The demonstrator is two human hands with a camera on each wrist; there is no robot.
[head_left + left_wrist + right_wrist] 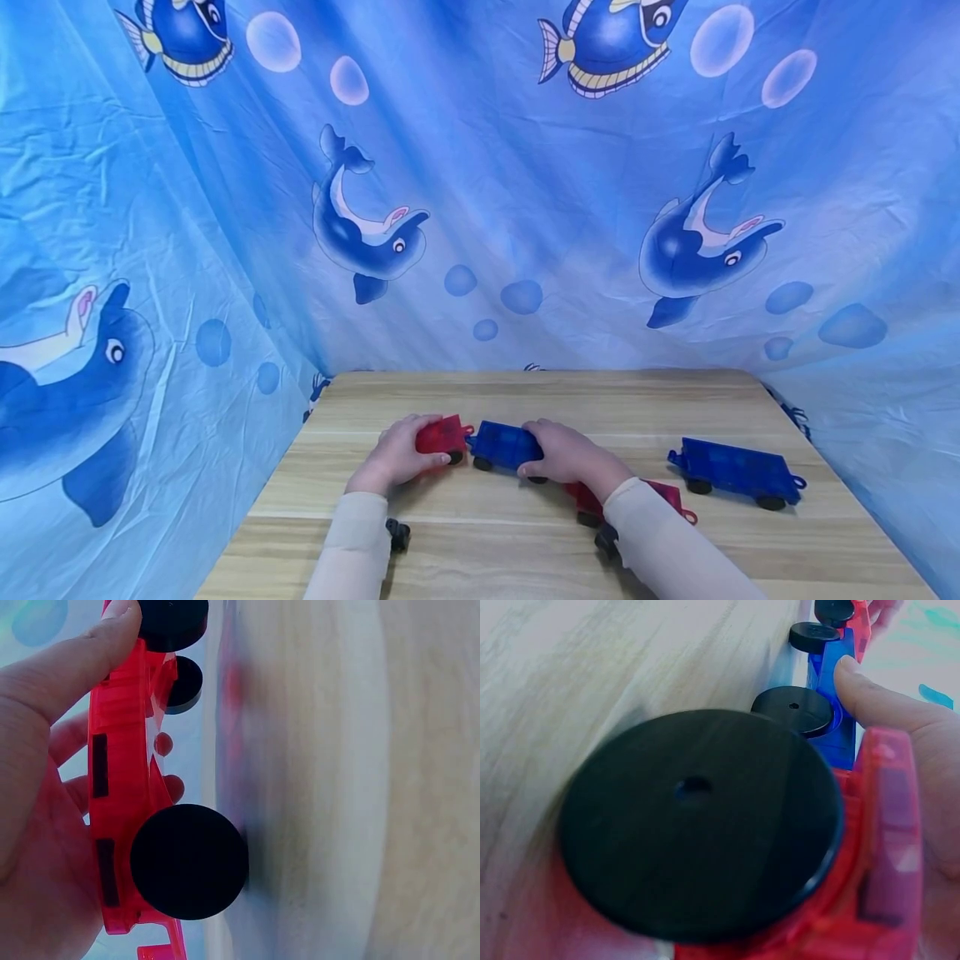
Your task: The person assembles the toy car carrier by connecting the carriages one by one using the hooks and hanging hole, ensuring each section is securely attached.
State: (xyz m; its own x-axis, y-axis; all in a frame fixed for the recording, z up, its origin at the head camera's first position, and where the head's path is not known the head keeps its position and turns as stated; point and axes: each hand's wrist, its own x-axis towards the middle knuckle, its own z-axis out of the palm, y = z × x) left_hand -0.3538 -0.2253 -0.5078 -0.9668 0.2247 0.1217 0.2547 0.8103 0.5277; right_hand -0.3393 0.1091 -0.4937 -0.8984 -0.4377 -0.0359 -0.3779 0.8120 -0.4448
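My left hand (pixel 393 454) grips a translucent red toy wagon (pixel 442 435) with black wheels. In the left wrist view its thumb lies along one side of the red wagon (pixel 116 817), and fingers show behind. Just to the right, my right hand (pixel 566 454) holds the rear part of a blue toy wagon (pixel 501 446) between thumb and fingers. The facing ends of these two wagons meet at their small couplings; whether they are hooked together I cannot tell. A second red wagon (pixel 667 494) stands under my right forearm, partly hidden, and looms large in the right wrist view.
Another blue wagon (pixel 735 468) stands at the right of the wooden table (pixel 480 542). Black wrist cameras show beside the left sleeve (pixel 356 533) and the right sleeve (pixel 660 533). A blue cloth (pixel 480 208) with dolphins and fish hangs behind and at the sides.
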